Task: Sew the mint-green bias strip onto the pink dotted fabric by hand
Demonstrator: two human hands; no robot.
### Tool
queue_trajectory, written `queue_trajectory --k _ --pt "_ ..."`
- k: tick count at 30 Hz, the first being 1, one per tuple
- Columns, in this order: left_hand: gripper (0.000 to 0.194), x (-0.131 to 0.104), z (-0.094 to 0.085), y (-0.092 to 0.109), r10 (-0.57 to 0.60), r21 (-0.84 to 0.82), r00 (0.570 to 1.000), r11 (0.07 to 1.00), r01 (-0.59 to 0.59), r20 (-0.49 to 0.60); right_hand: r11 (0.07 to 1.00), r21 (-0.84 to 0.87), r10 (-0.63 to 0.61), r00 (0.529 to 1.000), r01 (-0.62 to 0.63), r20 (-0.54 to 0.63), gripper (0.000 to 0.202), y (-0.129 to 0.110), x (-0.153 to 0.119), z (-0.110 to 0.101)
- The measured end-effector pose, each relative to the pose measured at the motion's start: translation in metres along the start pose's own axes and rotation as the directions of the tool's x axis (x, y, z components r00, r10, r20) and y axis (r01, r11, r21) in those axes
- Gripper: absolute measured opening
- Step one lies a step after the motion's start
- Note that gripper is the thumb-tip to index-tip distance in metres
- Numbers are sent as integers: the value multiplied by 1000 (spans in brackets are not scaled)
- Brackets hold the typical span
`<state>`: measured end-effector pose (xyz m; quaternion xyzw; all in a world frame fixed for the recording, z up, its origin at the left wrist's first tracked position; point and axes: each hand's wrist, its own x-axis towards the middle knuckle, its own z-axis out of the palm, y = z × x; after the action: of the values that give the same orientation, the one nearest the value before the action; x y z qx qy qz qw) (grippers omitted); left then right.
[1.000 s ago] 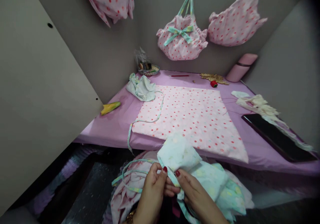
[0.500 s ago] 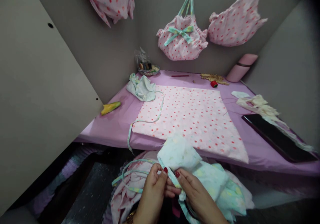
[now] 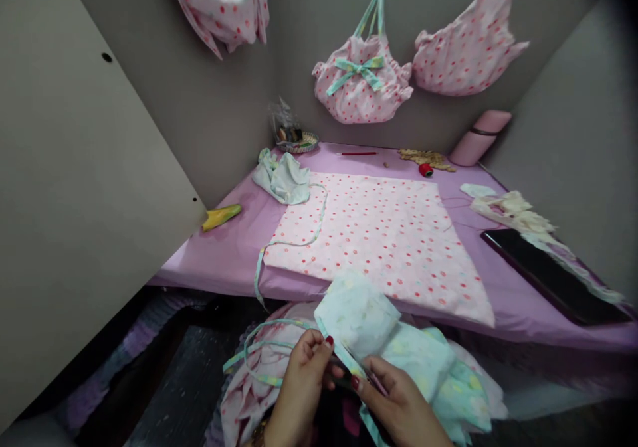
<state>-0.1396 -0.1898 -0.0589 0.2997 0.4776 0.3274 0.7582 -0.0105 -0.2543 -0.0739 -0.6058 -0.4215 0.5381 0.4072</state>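
My left hand (image 3: pixel 305 375) is closed, pinching the edge of a mint-green floral cloth (image 3: pixel 356 311) between thumb and fingers. A narrow folded band (image 3: pixel 345 357) runs along that edge, down toward my right hand (image 3: pixel 399 394). My right hand is closed round a pair of scissors (image 3: pixel 377 382); a dark blade and part of the handle show, the rest hidden by the fingers. The blade lies close beside the band; I cannot tell whether it touches. Thin mint ties (image 3: pixel 259 344) loop to the left over pink dotted fabric (image 3: pixel 244 394) on my lap.
A pink dotted cloth (image 3: pixel 379 234) lies flat on the purple-covered table (image 3: pixel 224 261). About it are a mint cloth piece (image 3: pixel 284 178), a yellow-green object (image 3: pixel 222 217), a phone (image 3: pixel 548 274), lace scraps (image 3: pixel 513 209) and a pink bottle (image 3: pixel 481 138). Dotted garments (image 3: pixel 363 91) hang above.
My right hand has shifted slightly down and right, away from my left fingers, and more of the scissors handle shows. My left hand keeps its pinch on the cloth edge.
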Motion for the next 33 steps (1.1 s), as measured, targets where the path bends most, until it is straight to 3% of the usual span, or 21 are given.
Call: queue_trajectory --k 5,13,21,27,33 --pt "8 5 -2 0 20 9 1000 1000 -20 2 994 -110 -5 1000 7 15 25 4 -1 -3" --pt "16 12 -1 6 26 85 1000 996 -26 -4 979 -198 -37 999 44 40 22 4 -1 -3" --pt "15 6 -5 4 -2 -15 1000 1000 2 -24 966 -257 -8 999 20 48 25 4 -2 -3" --pt "19 2 -7 -1 59 13 994 998 -58 -93 999 -24 22 999 -23 -34 37 -7 -6 -1" --pt "24 -2 -5 1 102 38 993 994 -100 -62 979 133 136 983 -153 126 42 -9 -1 3"
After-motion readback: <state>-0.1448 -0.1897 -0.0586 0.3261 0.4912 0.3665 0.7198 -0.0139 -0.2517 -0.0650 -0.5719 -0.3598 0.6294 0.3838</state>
